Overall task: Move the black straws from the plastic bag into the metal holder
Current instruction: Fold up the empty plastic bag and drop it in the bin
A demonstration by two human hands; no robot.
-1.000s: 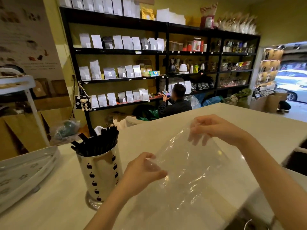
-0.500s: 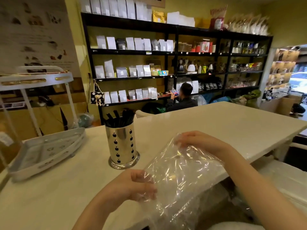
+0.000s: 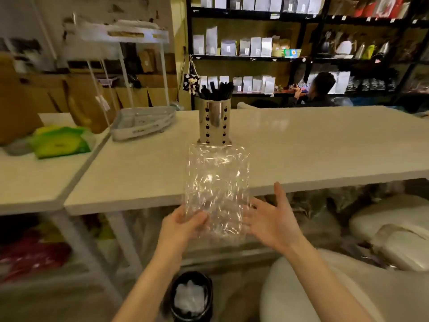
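Observation:
The metal holder (image 3: 215,122), shiny with small black apple cut-outs, stands upright near the back of the white counter. Several black straws (image 3: 216,90) stick out of its top. A clear, crinkled plastic bag (image 3: 217,189) with nothing visible inside hangs upright in front of the counter's near edge. My left hand (image 3: 183,225) pinches the bag's lower left corner. My right hand (image 3: 270,219) is spread flat, palm toward the bag's lower right side, fingers apart, barely touching or just off it.
The white counter (image 3: 301,145) carries a grey plastic tray (image 3: 141,123) to the holder's left. A lower side table (image 3: 27,180) holds a green packet (image 3: 60,141). A black bin (image 3: 191,296) sits on the floor below. A person (image 3: 320,89) crouches by the far shelves.
The view has pulled back and lowered away from the counter. The bag has come off the counter top and now hangs below its edge. My right hand has let go and spread its fingers.

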